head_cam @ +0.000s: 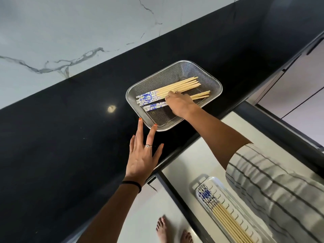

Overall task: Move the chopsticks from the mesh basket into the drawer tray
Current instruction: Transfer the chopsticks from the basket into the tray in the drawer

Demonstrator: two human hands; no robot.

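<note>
Head view looks down on a black stone counter (70, 120) bearing a rectangular silver mesh basket (175, 71). Pale bamboo chopsticks with blue-and-white patterned handles (175, 88) lie in two groups inside it. The right hand (178, 102) reaches into the basket, fingers curled onto the sticks; whether it truly grasps them cannot be told. The left hand (142, 155) lies flat and released, fingertips touching the basket's near rim. Below, a white ridged drawer tray (233, 207) already holds several matching chopsticks (222, 214).
</note>
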